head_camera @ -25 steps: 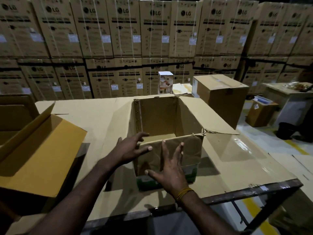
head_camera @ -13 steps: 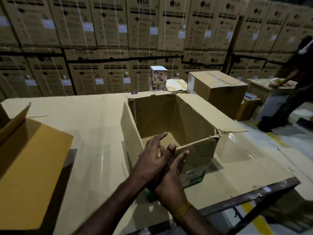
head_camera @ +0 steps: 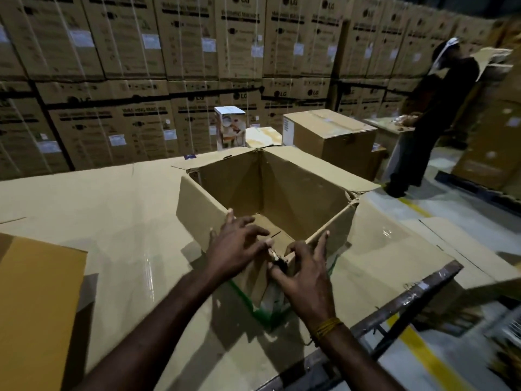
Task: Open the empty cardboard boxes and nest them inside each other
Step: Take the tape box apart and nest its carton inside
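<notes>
Fingers [head_camera: 321,244] perhaps gripping box [head_camera: 296,193] corner.

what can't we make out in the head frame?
- Open box: near corner hidden behind left hand and right hand; grip unclear.
- Tan box: cut off by left edge.
- White carton: print too small.
- Bystander: blurred and dim.

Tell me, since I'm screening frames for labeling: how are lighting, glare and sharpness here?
Head view: dim warehouse light; tape glare on the table covering; the open box and both hands, left and right, fairly sharp; edges soft and bent by the wide lens.
</notes>
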`<state>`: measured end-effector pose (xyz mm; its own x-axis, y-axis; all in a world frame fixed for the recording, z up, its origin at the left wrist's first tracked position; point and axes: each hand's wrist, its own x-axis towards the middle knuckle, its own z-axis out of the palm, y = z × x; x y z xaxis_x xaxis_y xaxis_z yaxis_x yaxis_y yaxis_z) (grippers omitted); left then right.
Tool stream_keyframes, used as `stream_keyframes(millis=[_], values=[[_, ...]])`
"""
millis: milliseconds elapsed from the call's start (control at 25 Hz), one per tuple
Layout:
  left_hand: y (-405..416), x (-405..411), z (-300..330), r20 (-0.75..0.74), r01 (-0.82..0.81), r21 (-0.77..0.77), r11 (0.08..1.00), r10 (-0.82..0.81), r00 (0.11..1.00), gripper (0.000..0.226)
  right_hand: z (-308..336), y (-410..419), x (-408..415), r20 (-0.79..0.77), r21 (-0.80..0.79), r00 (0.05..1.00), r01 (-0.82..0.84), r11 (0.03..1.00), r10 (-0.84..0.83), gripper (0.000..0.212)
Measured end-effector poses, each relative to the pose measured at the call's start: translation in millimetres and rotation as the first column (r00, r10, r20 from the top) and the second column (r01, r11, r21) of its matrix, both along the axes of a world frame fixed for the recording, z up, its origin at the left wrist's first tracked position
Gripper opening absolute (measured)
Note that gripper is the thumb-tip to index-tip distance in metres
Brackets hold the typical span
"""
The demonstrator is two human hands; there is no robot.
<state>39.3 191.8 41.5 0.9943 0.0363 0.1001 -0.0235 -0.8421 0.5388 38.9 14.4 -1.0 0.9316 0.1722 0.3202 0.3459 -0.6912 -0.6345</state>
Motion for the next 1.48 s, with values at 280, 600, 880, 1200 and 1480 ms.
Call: stream_keyframes(millis=[280, 600, 880, 1200, 1480], values=[[99, 39, -10, 0.079, 0.044, 0.000, 0.999, -0.044, 0.996, 0.042, 24, -48, 20, -0.118, 0.057, 0.981, -0.148, 0.987, 0.153, 0.030], [57, 21, -32, 0.324, -0.083, -0.251, 0.964, 0.164, 0.932, 0.030, 36, -53, 24, -0.215, 0.086, 0.948, -0.220, 0.972, 0.233, 0.037], [-27, -44, -24, 0.316, -0.286, -0.308, 0.907, 0.381, 0.869, 0.025, 33, -49, 10, -0.028, -0.200, 0.996, 0.082, 0.976, -0.089, 0.032], [-72, -113, -15, 0.198, -0.510, -0.058, 0.858, 0.511, 0.837, 0.032, 31, -93, -18, -0.051, -0.086, 0.998, -0.046, 0.995, 0.041, 0.029], [-2, -134, -13, 0.083, -0.421, 0.118, 0.899, 0.413, 0.907, 0.053, 21, -85, -25, -0.002, -0.166, 0.991, -0.129, 0.978, 0.130, 0.047]])
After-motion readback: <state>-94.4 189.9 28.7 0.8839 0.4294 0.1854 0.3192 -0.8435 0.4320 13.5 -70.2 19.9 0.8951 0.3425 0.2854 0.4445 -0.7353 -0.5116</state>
